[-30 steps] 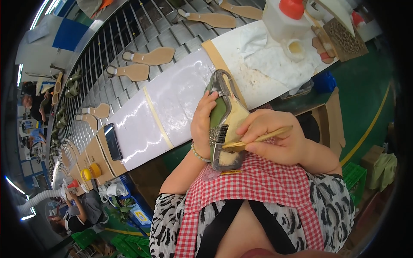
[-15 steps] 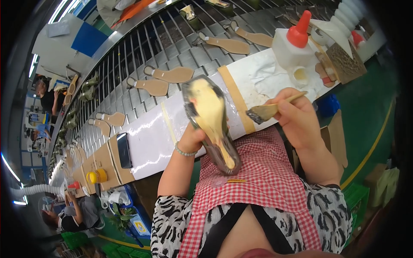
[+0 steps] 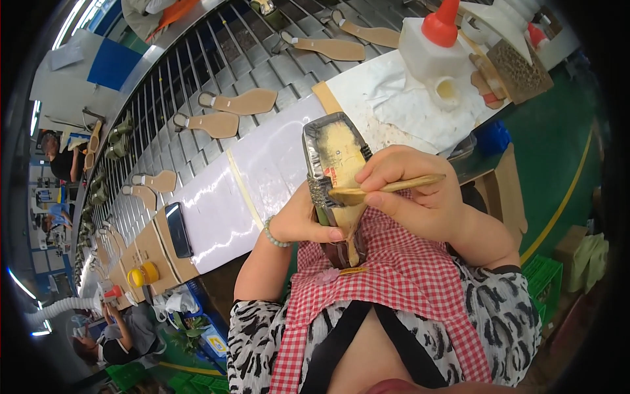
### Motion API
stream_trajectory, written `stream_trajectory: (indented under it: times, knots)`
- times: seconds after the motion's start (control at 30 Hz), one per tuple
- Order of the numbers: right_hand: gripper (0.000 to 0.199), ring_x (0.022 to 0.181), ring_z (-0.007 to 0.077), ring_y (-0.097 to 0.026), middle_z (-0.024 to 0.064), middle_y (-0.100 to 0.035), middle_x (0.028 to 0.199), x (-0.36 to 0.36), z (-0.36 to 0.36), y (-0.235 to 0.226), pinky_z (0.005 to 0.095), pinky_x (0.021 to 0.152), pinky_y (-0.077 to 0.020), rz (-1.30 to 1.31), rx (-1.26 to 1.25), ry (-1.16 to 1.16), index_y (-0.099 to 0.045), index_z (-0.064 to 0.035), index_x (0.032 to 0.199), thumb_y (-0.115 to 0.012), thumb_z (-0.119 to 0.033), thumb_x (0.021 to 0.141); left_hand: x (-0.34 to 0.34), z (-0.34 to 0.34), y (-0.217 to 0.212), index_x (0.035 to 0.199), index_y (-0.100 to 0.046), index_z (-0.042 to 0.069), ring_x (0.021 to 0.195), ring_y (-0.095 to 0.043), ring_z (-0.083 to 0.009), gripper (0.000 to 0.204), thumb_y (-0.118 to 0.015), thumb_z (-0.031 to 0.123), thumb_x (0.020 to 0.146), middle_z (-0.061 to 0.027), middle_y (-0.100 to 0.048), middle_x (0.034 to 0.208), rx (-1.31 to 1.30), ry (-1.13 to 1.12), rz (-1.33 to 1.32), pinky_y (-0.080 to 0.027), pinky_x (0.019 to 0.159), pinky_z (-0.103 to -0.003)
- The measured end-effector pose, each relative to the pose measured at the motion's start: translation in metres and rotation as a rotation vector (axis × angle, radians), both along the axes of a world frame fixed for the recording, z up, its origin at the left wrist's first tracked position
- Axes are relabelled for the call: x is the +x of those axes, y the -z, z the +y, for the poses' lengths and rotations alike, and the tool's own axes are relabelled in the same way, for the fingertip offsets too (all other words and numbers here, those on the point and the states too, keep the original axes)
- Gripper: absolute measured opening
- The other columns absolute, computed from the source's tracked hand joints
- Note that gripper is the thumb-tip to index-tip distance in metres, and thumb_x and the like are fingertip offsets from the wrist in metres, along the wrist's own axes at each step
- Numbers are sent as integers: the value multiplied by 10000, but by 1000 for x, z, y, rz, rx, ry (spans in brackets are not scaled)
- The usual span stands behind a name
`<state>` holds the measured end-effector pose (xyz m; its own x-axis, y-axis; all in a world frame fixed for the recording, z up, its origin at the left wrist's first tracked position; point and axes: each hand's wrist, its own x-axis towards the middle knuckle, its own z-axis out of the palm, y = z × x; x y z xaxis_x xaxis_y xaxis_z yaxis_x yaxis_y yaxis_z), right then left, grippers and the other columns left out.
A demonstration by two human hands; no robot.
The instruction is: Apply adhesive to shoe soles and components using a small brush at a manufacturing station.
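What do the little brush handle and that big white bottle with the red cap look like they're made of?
The brush in the right hand has a pale tan, matt handle, probably wood or bamboo. The bottle looks like translucent, slightly glossy white plastic, its red cap smooth moulded plastic.

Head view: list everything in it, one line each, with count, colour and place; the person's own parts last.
Shoe: one, yellowish sole with dark rim, held up before the chest.
Brush: one, tan handle, its head against the sole.
Glue bottle: one, white with red cap, on the bench top right.
Phone: one, black, on the white bench strip at left.
Insoles: several, tan, on the grey slatted conveyor.
Yellow tub: one, on the bench far left.
Co-workers: at least two, along the left edge.
Apron: one, red-and-white check.
Left hand: holds the shoe.
Right hand: grips the brush.
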<state>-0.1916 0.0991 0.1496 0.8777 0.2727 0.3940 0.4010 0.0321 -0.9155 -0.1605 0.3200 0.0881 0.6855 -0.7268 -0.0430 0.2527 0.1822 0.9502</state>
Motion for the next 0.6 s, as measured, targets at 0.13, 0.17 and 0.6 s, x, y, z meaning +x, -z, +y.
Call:
stream_trajectory:
  times: [0.13, 0.17, 0.6]
  knots:
    - [113, 794, 135, -608, 83, -640, 866, 0, -9, -4, 237, 695, -468, 227, 80, -131, -649, 4, 885, -680, 27, 778, -1, -6, 1, 1242, -471, -49, 847, -627, -177, 846, -857, 335, 594, -123, -634, 996, -7, 16, 22, -513, 731, -299]
    - [113, 794, 135, -608, 83, -640, 866, 2, -11, -5, 237, 695, -468, 228, 81, -130, -649, 4, 885, -680, 27, 778, -2, -8, 1, 1236, -475, -50, 833, -629, -175, 841, -858, 336, 594, -124, -637, 983, -32, -25, -4, -515, 720, -297]
    - [106, 867, 189, -621, 137, -639, 923, 6, -16, -11, 276, 760, -475, 43, -92, -114, -636, -5, 851, -693, 13, 764, 0, 3, 1, 1291, -449, -23, 1082, -523, -188, 866, -845, 306, 594, -113, -538, 1210, 84, 209, 84, -431, 932, -329]
